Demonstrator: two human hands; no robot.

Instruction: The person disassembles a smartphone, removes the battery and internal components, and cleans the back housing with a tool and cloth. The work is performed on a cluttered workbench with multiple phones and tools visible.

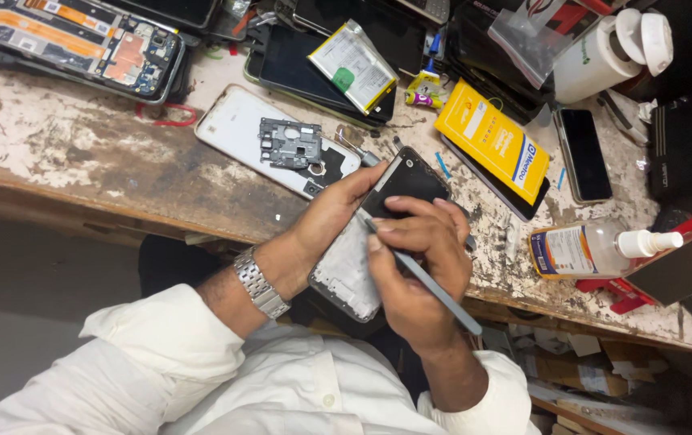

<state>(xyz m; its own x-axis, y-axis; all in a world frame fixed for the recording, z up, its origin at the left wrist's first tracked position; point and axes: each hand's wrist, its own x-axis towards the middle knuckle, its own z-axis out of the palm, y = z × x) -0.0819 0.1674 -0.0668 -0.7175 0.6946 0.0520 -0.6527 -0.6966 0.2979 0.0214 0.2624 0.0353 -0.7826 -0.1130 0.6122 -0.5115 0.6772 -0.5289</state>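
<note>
My left hand (331, 216) grips an opened phone (410, 179) by its left edge, holding it tilted over the bench's front edge. The phone's dark upper end and pale grey inner frame (346, 270) face up. My right hand (420, 266) holds a thin grey metal tool (436, 290) like a pen, its tip pressed at the phone's inner frame near the left thumb. A metal watch (260, 283) sits on my left wrist. Both sleeves are white.
On the worn bench (80, 153) lie a white phone back cover (237, 125) with a grey metal bracket (290, 143), a yellow packet (491, 138), a black phone (586, 153), a clear spray bottle (592, 248), a battery (354, 64) and an opened phone (72, 40).
</note>
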